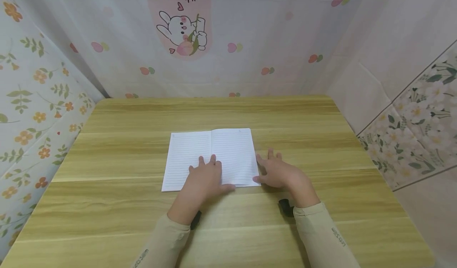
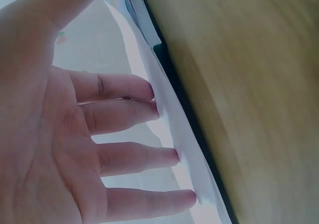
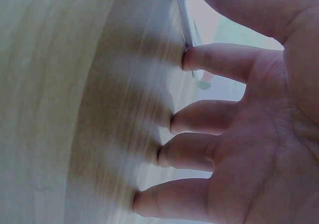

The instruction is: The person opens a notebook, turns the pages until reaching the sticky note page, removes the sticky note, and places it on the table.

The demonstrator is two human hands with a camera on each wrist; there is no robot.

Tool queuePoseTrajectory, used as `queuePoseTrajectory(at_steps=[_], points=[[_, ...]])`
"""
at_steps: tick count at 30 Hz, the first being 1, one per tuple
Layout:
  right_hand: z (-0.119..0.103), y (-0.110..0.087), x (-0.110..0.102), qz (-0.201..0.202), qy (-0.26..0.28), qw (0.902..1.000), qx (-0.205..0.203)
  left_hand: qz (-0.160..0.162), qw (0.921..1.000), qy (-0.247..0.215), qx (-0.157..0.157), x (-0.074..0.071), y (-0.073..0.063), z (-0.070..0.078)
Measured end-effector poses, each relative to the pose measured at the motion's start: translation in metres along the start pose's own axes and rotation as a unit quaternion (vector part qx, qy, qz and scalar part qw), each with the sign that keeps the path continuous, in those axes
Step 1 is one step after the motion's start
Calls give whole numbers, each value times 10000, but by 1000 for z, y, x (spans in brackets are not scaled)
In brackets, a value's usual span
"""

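An open notebook (image 1: 233, 149) with lined white pages lies flat on the wooden table. My left hand (image 1: 205, 178) rests over its lower middle, fingers spread; in the left wrist view the fingertips (image 2: 187, 198) touch the page near the notebook's edge. At the notebook's right edge is my right hand (image 1: 276, 172), with the thumb and index finger right at the page side. The right wrist view shows its fingers (image 3: 174, 196) extended, tips down on the tabletop, with the notebook's edge beside the index fingertip. Neither hand grips anything.
The wooden table (image 1: 118, 141) stretches out on all sides of the notebook. A curtain (image 1: 250, 30) printed with a rabbit and fruit hangs behind it. Floral cloth (image 1: 35, 113) covers the left side, and a pale wall covering with flowers (image 1: 421, 121) stands at the right.
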State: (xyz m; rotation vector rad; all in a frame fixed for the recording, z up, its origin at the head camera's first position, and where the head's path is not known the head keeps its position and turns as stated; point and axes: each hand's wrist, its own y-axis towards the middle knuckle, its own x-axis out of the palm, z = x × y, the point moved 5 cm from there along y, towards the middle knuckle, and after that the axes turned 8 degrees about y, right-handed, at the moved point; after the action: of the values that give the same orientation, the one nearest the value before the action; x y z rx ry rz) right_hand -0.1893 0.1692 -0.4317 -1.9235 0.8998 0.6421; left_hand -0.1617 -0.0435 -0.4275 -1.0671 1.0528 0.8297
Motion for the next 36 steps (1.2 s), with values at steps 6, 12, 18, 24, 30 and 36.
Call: queuePoseTrajectory(at_steps=[6, 12, 18, 24, 30, 36], points=[[0, 0, 0, 25, -41, 10000, -8, -50, 9999, 102, -40, 0, 0, -1], [-1, 0, 0, 45, -54, 10000, -39, -144, 9999, 16, -53, 2, 3, -5], [1, 0, 1, 62, -22, 10000, 29, 144, 9986, -60, 504, 1, -1, -12], [2, 0, 3, 86, -15, 10000, 9, 730, 9931, -265, 880, -6, -9, -20], [2, 1, 3, 84, -3, 9999, 63, 1798, 9740, 1127, 794, -14, -15, -17], [2, 1, 3, 42, 8, 9999, 132, 1612, 9694, 1724, 680, -9, -23, -18]])
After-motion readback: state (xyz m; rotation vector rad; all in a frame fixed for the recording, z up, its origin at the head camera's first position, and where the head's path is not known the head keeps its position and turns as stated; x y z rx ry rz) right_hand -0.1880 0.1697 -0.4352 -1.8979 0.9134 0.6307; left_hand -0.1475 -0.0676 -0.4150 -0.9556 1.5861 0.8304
